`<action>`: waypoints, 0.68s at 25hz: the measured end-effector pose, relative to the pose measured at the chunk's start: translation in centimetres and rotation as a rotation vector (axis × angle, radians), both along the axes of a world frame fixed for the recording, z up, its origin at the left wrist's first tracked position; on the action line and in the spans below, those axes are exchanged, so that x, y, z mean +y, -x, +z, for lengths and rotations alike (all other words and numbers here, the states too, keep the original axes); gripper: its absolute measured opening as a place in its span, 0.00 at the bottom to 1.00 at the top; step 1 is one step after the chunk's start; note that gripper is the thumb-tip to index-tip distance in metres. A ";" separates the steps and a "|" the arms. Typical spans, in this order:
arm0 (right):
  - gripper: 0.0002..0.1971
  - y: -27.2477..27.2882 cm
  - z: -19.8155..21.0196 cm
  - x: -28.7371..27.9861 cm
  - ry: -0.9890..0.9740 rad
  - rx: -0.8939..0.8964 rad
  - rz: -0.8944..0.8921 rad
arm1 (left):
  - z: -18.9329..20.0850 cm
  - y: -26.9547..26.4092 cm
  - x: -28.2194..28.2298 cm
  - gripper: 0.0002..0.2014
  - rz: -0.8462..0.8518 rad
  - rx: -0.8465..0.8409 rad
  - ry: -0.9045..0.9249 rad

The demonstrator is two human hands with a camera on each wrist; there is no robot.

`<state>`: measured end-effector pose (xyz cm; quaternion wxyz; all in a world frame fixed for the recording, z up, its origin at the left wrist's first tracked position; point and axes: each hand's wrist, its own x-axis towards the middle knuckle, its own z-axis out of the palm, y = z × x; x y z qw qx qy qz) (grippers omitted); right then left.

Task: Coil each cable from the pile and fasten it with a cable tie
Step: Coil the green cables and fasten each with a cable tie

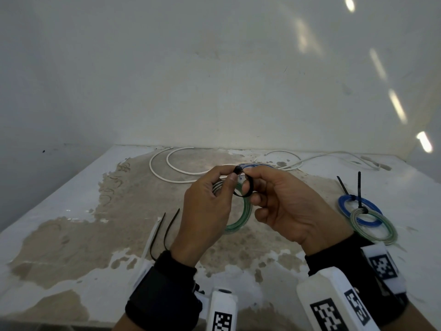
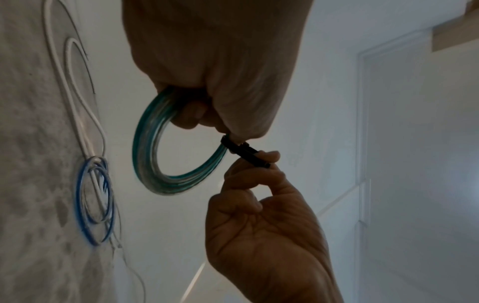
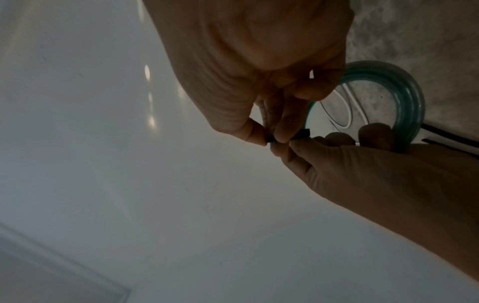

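Observation:
My left hand (image 1: pixel 232 174) holds a coil of green cable (image 1: pixel 245 211) upright above the table, fingers curled through it. A black cable tie (image 1: pixel 247 191) loops around the coil's top, and the left thumb and forefinger pinch its head. My right hand (image 1: pixel 248 180) pinches the tie's strap beside the head. In the left wrist view the left hand (image 2: pixel 228 123) grips the green coil (image 2: pixel 145 153), and the tie (image 2: pixel 243 151) runs to the right hand (image 2: pixel 259 170). In the right wrist view the right hand (image 3: pixel 272 135) and left hand (image 3: pixel 293 147) meet at the tie (image 3: pixel 303 133).
Two tied coils, blue (image 1: pixel 343 206) and grey-green (image 1: pixel 386 232), lie at the right. A loose white cable (image 1: pixel 167 173) and a blue cable (image 1: pixel 255 165) lie at the back of the worn table (image 1: pixel 71 235). Spare black ties (image 1: pixel 167 230) lie at the front left.

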<state>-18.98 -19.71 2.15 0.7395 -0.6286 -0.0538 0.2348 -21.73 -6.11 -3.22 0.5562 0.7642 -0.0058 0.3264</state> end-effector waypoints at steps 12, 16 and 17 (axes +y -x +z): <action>0.09 0.2 -0.9 0.3 0.065 -0.107 -0.053 | 0.1 0.6 -0.6 0.09 -0.010 0.021 0.027; 0.10 -0.3 -0.7 -0.1 0.274 -0.287 -0.180 | 0.5 0.9 -0.1 0.09 -0.097 0.133 0.048; 0.09 -0.5 -0.7 -0.3 0.300 -0.303 -0.171 | 0.6 1.0 -0.1 0.09 -0.116 0.152 0.050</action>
